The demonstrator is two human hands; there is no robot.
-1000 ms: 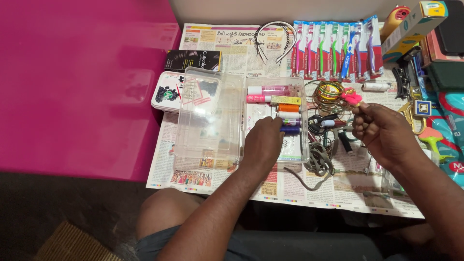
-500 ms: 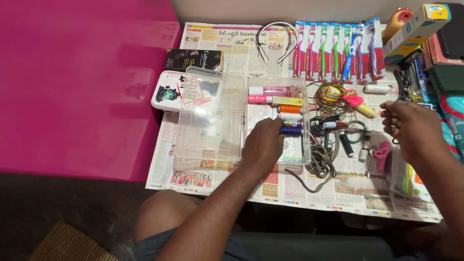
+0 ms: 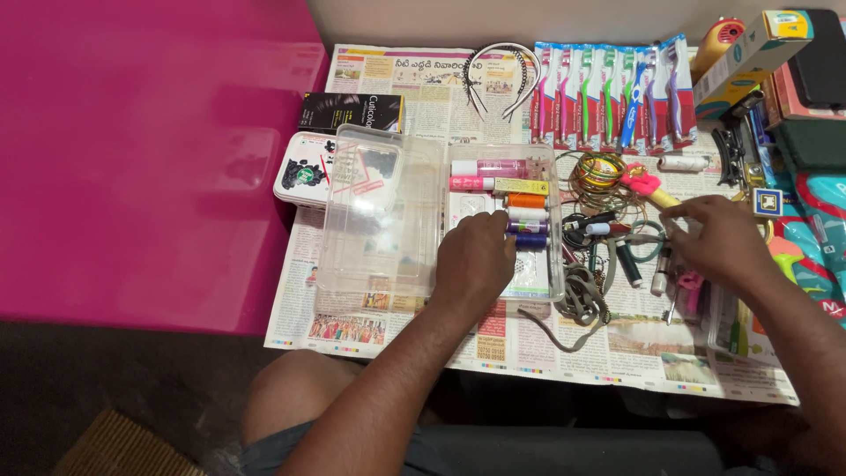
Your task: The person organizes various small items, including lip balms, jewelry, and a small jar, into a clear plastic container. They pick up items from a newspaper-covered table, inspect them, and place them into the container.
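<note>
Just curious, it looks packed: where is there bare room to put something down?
Bare newspaper lies below the clear box, and the pink surface at far left is free. Right of the box, around the right hand, it is crowded.

Newspaper sheets (image 3: 414,88) spread flat, covering the floor beside a glossy magenta surface (image 3: 150,150) on the left. Two thin black headbands (image 3: 500,75) lie at the top edge of the paper. Just right of them, a row of packaged toothbrushes (image 3: 612,92), side by side, handles pink, green, blue and purple. A black carton (image 3: 351,112) lies at the upper left of the paper, with a white tin with a black print (image 3: 302,169) just below it. Stack of green and gold bangles (image 3: 599,172) under the toothbrushes. White thread spool (image 3: 683,162) to their right. Grey cord (image 3: 577,300) tangled near the paper's lower edge. Woven brown mat (image 3: 123,445) in the bottom left corner.
</note>
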